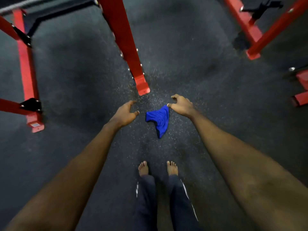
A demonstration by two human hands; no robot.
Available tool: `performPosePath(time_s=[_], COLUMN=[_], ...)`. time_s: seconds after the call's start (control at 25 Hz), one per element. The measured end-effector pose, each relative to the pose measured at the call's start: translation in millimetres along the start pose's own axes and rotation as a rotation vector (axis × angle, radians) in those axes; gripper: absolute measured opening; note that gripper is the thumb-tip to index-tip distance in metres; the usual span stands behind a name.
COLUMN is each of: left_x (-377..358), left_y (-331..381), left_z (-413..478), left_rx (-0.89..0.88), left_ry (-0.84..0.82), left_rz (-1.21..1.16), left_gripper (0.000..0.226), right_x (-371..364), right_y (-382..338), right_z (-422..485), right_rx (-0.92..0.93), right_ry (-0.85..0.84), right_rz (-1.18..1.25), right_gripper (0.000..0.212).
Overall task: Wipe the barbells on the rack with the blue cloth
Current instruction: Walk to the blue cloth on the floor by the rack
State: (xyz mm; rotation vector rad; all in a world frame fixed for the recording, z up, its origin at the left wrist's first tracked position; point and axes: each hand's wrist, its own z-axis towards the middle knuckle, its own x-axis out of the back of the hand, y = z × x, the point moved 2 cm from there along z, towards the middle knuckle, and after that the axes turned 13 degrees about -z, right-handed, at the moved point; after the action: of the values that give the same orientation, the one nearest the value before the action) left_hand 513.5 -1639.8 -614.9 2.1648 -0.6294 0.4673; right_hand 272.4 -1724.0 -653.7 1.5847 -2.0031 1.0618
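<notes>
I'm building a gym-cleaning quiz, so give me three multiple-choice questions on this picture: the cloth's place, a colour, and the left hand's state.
1. Where is the blue cloth? A on the rack; B at the right hand; C under a foot
2. What colour is the rack frame? A red; B yellow; C white
3. The left hand is: A gripping a bar; B holding the cloth; C open, empty

B: that hand pinches a corner of the cloth. A: the frame is plainly red. C: it touches nothing.

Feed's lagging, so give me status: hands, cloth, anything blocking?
Right hand pinches blue cloth by a corner. Left hand open, empty. Red rack post just ahead; no wiping yet.
</notes>
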Motion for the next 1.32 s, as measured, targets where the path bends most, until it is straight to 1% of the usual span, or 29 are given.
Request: performPosePath(time_s=[0.12,0.28,0.48,0.64,0.68,0.76,0.84,0.92,0.96,1.04,1.12,1.2,1.32], left_x=[-30,-78,-137,-194,-205,-222,-231,-235,-236,-236,-235,-229,-213], left_y=[-54,-138,-229,-286,-294,-313,-330,-343,-348,-354,-356,-349,-323], left_z=[73,170,267,327,337,354,365,370,371,368,363,354,335], left_rx=[0.048,0.083,0.096,0.116,0.123,0.128,0.111,0.079,0.064,0.045,0.038,0.025,-0.006], left_ry=[-0.043,-0.101,-0.129,-0.139,-0.139,-0.126,-0.096,-0.071,-0.062,-0.040,-0.024,-0.013,0.015], left_rz=[0.003,0.002,-0.008,-0.044,-0.069,-0.125,-0.185,-0.217,-0.224,-0.230,-0.229,-0.245,-0.268], left_gripper=[0.059,0.061,0.061,0.061,0.060,0.059,0.058,0.057,0.056,0.056,0.055,0.054,0.050], right_x=[-65,-170,-279,-362,-377,-405,-426,-438,-441,-444,-440,-425,-384], right_y=[15,35,64,78,80,83,85,87,89,93,97,94,76], right_z=[74,174,276,333,344,367,388,404,410,415,411,399,379], right_rx=[-0.061,-0.087,-0.082,-0.071,-0.064,-0.045,-0.039,-0.058,-0.065,-0.073,-0.110,-0.141,-0.135], right_ry=[-0.047,-0.110,-0.119,-0.117,-0.112,-0.084,-0.050,-0.026,-0.012,0.038,0.083,0.093,0.078], right_rz=[0.016,0.023,-0.081,-0.177,-0.203,-0.265,-0.327,-0.346,-0.341,-0.308,-0.187,-0.002,0.150], right_gripper=[0.063,0.061,0.055,0.044,0.046,0.056,0.068,0.071,0.067,0.046,0.026,0.018,0.012])
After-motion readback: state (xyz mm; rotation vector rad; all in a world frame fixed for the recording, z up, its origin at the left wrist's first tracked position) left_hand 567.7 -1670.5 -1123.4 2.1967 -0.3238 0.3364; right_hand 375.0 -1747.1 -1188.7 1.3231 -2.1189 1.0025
